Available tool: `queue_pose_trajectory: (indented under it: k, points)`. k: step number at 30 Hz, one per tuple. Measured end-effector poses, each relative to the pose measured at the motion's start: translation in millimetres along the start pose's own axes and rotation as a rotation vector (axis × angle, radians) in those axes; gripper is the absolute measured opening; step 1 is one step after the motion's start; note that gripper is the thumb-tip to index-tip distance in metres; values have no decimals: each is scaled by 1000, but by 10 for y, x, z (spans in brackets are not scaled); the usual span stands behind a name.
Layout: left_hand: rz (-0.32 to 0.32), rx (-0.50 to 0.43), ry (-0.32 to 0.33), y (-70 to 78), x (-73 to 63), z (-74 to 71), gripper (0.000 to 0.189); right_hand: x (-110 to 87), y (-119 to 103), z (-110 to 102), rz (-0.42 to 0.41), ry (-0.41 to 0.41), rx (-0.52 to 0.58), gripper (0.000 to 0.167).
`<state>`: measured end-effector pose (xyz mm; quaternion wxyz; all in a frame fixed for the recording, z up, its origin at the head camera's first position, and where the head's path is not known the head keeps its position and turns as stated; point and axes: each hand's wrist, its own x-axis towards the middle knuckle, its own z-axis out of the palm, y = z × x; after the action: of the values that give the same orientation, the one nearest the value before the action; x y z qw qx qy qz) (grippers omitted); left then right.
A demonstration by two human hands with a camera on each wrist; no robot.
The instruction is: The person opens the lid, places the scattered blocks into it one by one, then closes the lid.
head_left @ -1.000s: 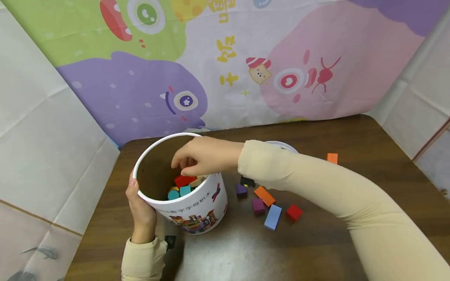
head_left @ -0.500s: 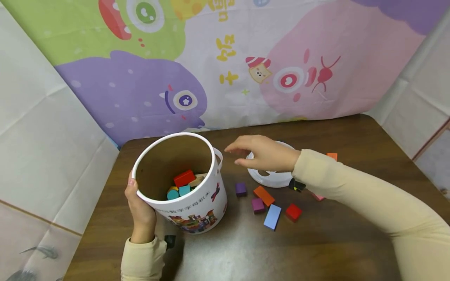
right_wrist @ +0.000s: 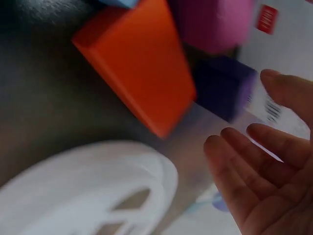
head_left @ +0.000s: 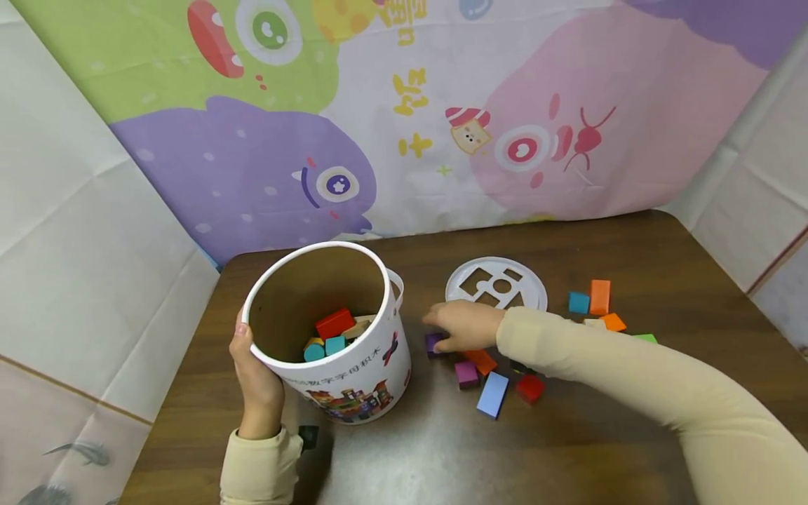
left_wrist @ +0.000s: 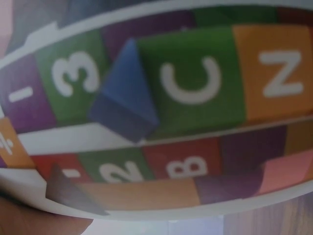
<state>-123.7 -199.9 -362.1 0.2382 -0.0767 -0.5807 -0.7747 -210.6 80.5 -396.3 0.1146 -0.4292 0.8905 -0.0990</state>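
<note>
My left hand (head_left: 259, 379) grips the left side of a white bucket (head_left: 385, 351), its thumb at the rim. Inside lie a red block (head_left: 335, 323), a teal block (head_left: 335, 344) and other blocks. My right hand (head_left: 470, 322) reaches over a dark purple block (head_left: 433, 344) on the table. In the right wrist view the thumb and fingers stand apart around the purple block (right_wrist: 222, 88), with a gap still showing. An orange block (right_wrist: 142, 63) and a magenta block (right_wrist: 215, 22) lie beside it. Printed letters on the bucket (left_wrist: 195, 83) fill the left wrist view.
A white lid with cut-out shapes (head_left: 536, 284) lies behind my right hand. Nearer are a light blue block (head_left: 492, 395) and a red block (head_left: 529, 388). Farther right sit a teal block (head_left: 578, 302) and an orange block (head_left: 600, 297). A cartoon cloth (head_left: 416, 189) hangs behind the table.
My right hand has come out of the bucket, moved right, then lowered to the purple block. The left hand has kept its hold on the bucket.
</note>
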Motion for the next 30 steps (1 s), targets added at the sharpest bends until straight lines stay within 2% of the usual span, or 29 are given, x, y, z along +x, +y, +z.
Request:
queue_pose_trajectory:
  k: [5,11,12,15,18,19,21,23,26,28,30]
  points:
    - [-4,1,9,-5,-13,-9,55,59,-19,175,-37,1,-59,29]
    - [23,-16,-18,-64,-2,-50,54,77,-30,226,-36,18,-91,26]
    - [29,-20,-25,-104,9,-82,55,74,-30,216,-32,16,-84,26]
    - [40,-55,-60,-404,91,-341,56,62,-15,140,-3,16,-29,30]
    - [41,-104,-97,-709,172,-604,57,40,11,-12,46,56,67,33]
    - [40,-118,-106,-779,190,-661,57,29,22,-79,65,74,95,33]
    - [45,-115,-109,-806,198,-681,58,3,42,-225,82,123,140,31]
    - [51,-101,-97,-679,165,-573,57,-29,58,-391,84,169,163,30]
    - [58,-53,-71,-396,97,-334,57,-72,71,-645,75,246,172,31]
    - [53,-51,-61,-258,63,-224,56,-97,59,-811,72,291,174,33]
    - [45,-49,-43,-210,52,-187,55,-111,26,-960,66,337,189,34]
